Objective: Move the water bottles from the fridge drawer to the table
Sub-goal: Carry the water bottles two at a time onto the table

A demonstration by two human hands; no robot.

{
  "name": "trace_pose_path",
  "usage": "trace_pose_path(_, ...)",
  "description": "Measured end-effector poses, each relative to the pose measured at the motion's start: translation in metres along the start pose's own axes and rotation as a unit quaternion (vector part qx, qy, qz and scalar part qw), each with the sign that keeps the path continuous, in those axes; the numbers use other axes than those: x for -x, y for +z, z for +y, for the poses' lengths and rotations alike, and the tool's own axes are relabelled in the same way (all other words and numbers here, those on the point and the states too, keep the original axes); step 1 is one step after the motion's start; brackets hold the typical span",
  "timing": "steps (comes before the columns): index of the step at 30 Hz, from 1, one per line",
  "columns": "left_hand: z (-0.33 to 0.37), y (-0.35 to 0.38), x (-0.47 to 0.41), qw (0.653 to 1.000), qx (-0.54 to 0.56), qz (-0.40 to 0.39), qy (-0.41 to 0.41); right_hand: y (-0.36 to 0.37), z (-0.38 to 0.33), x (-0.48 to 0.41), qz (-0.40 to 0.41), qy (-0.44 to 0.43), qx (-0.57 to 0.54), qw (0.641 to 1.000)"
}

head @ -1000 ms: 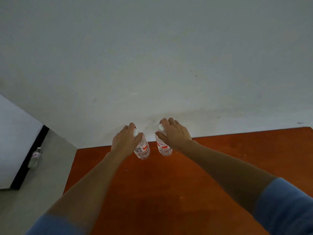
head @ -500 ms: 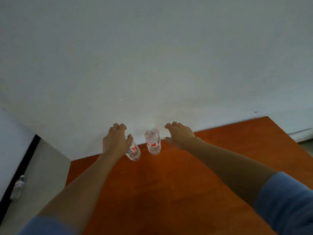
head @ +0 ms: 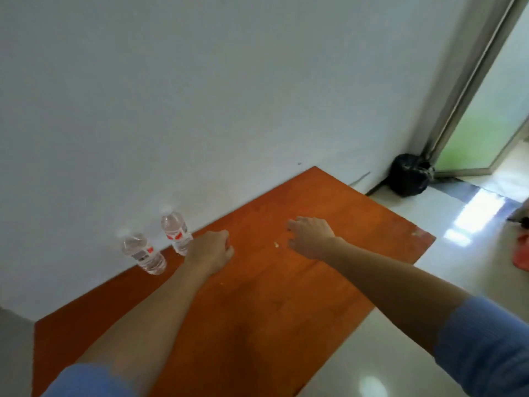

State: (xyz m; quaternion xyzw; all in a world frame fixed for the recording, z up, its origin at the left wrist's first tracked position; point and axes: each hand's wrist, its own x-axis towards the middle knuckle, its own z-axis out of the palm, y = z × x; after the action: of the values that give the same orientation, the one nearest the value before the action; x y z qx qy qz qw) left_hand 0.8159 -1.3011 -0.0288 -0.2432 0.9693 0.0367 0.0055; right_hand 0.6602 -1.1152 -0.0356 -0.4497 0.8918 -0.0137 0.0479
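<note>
Two clear water bottles with red-and-white labels stand upright on the orange-brown table [head: 257,296], against the white wall. The left bottle [head: 144,255] and the right bottle [head: 175,234] stand close together, apart from my hands. My left hand [head: 210,252] hovers just right of the bottles, fingers curled in, holding nothing. My right hand [head: 310,237] is further right over the table, fingers loosely bent and apart, empty. No fridge drawer is in view.
A black bag [head: 410,179] sits on the floor in the corner beyond the table's far right end. A glass door with a metal frame [head: 469,116] stands at the right. Pale glossy floor [head: 415,325] runs along the table's right edge. Small crumbs [head: 276,244] lie on the table.
Both hands have let go of the bottles and drawn back to the right. The bottles now stand alone by the wall. The view has swung right, showing the door and floor.
</note>
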Motion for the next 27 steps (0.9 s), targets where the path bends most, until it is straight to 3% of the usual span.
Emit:
trace_pose_path(10, 0.279, -0.011, -0.009, 0.972, -0.011, 0.010, 0.235, -0.023, 0.198, 0.215, 0.046, 0.236, 0.012, 0.971)
trace_pose_path(19, 0.601, 0.020, 0.049, 0.910, 0.029, -0.015, 0.413, -0.032, 0.398, 0.469, 0.041, 0.428, 0.027, 0.902)
trace_pose_path(27, 0.808, 0.035, 0.094, 0.850, -0.001, -0.024, 0.527, -0.021, 0.507, 0.625, 0.033, 0.540, 0.015, 0.841)
